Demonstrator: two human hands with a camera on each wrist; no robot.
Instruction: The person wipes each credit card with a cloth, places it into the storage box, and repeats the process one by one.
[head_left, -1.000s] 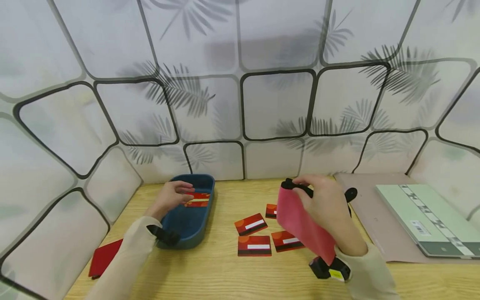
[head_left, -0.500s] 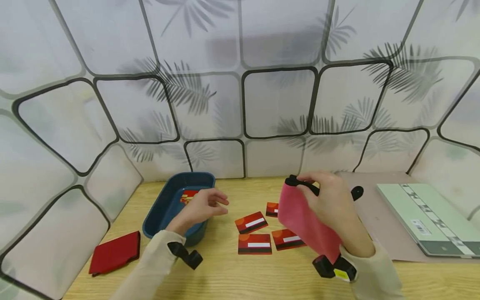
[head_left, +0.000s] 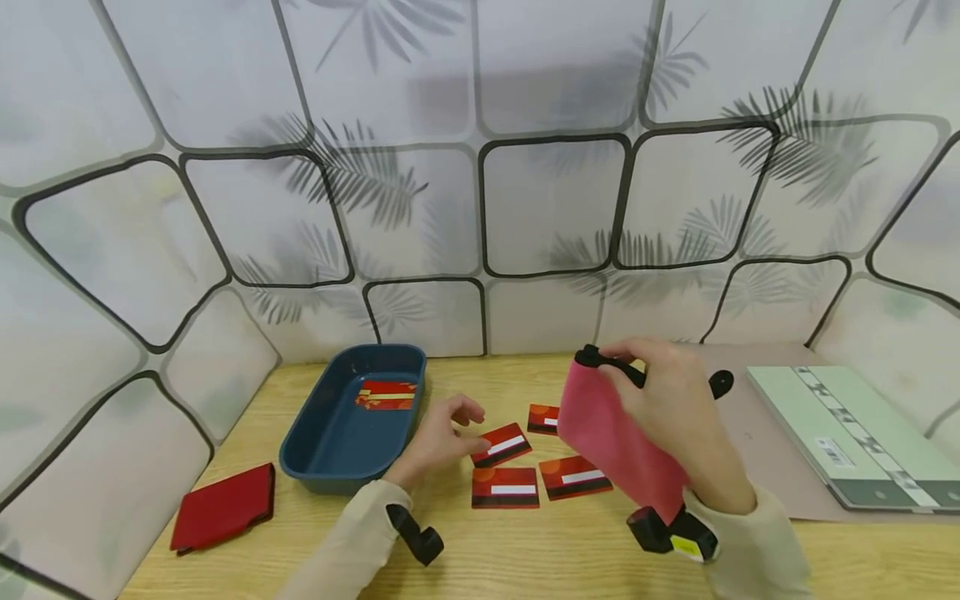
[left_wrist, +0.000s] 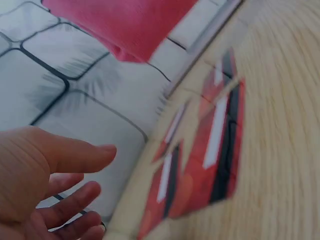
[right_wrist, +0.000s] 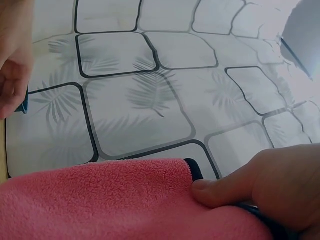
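My left hand (head_left: 442, 437) hovers beside several red bank cards (head_left: 506, 488), its fingers relaxed and nothing in them. Its fingertips come near the upper-left card (head_left: 501, 445); contact cannot be told from the head view. The left wrist view shows the same hand (left_wrist: 45, 170) apart from the cards (left_wrist: 210, 150). My right hand (head_left: 675, 400) holds a pink fleece cloth (head_left: 607, 425) by its black edging. In the right wrist view the thumb of the hand (right_wrist: 280, 185) presses the corner of the cloth (right_wrist: 110, 200), which hangs above the table and overlaps the cards' right side.
A blue tray (head_left: 296, 446) stands at the left with a red-and-gold card (head_left: 386, 395) inside. A red wallet (head_left: 225, 508) lies at the front left. To the right, a pale green notebook (head_left: 847, 442) rests on a grey-pink mat (head_left: 757, 433). A patterned backdrop (head_left: 555, 208) rises behind.
My left hand has moved from over the tray rightward to the cards, uncovering the card in the tray and the wallet. My right hand and the cloth have shifted slightly right.
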